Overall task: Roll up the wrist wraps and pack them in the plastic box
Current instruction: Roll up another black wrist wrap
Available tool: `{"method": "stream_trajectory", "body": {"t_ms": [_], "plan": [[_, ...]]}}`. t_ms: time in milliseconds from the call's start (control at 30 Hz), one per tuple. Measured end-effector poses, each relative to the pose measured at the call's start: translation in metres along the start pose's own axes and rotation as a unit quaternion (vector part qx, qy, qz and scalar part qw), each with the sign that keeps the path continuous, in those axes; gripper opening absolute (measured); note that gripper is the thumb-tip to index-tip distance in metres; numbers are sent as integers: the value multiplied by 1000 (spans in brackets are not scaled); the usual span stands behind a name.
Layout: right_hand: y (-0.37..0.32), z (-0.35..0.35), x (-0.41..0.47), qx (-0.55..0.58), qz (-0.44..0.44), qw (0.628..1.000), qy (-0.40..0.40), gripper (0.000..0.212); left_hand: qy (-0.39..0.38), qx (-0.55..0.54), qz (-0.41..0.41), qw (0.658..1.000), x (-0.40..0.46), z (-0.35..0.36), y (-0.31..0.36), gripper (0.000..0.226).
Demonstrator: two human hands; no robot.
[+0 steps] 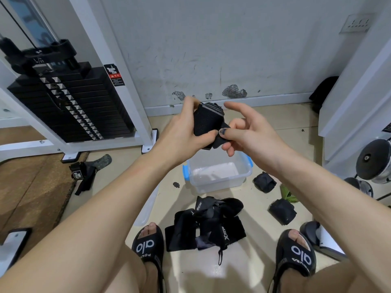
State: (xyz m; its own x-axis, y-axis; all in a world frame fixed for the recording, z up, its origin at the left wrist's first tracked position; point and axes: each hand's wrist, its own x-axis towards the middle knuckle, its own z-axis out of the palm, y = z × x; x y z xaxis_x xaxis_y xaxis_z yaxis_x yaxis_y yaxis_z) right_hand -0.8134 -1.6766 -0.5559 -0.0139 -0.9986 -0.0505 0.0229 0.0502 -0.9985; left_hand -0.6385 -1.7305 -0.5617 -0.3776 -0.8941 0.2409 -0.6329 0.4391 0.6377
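A person's left hand [182, 132] clamps a half-rolled wrist wrap [208, 121] above the plastic box [220, 176] while the right hand [243, 132] pinches its tail at four o'clock, apparently keeping tension, loose wraps [207, 225] piled at six o'clock.

Left hand [182, 132] grips a rolled black wrist wrap [208, 120]; right hand [247, 132] pinches its loose tail. Both held above the clear plastic box [220, 174] — looks empty. Near side: pile of unrolled wraps [206, 226]. Right of box — two black bundles [273, 193], probably rolled wraps.
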Motion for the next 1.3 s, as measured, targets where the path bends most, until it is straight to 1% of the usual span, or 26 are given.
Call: {"method": "stream_trajectory", "body": {"t_ms": [100,300,367,433,500,567,667,767,867,933,1000,1067,1200,1300], "plan": [[1,4,-3,43,10,999,0,62,-38,-16,29,999,-6,5,1,48],[2,8,-6,92,42,995,4,61,-123,8,57,991,-9,0,-1,60],[3,7,-7,99,47,994,3,60,-152,-6,48,987,-12,-4,0,72],[4,6,-6,108,49,993,7,59,-176,-1,41,983,-16,-6,3,92],[4,6,-6,112,49,993,6,58,-180,0,42,983,-19,-6,5,99],[4,6,-5,126,58,990,-1,56,-163,0,57,985,-19,-6,5,93],[3,3,-2,146,67,987,-24,47,-136,5,81,987,-17,-6,4,74],[3,0,1,101,48,992,-51,38,-139,-17,66,988,-15,-7,-1,68],[6,1,2,114,54,991,-47,34,-146,-56,52,986,-14,-8,-2,59],[9,2,1,107,49,992,-44,35,-139,-79,40,986,-14,-9,-1,50],[10,2,0,95,40,994,-44,38,-128,-87,29,988,-14,-11,-1,46],[10,3,0,75,30,996,-28,40,-124,-93,17,988,-15,-11,0,40],[14,3,1,-21,9,999,37,32,-119,-107,9,987,-17,-10,5,31],[14,6,1,-26,9,998,57,28,-106,-128,9,986,-18,-9,9,30]]}}
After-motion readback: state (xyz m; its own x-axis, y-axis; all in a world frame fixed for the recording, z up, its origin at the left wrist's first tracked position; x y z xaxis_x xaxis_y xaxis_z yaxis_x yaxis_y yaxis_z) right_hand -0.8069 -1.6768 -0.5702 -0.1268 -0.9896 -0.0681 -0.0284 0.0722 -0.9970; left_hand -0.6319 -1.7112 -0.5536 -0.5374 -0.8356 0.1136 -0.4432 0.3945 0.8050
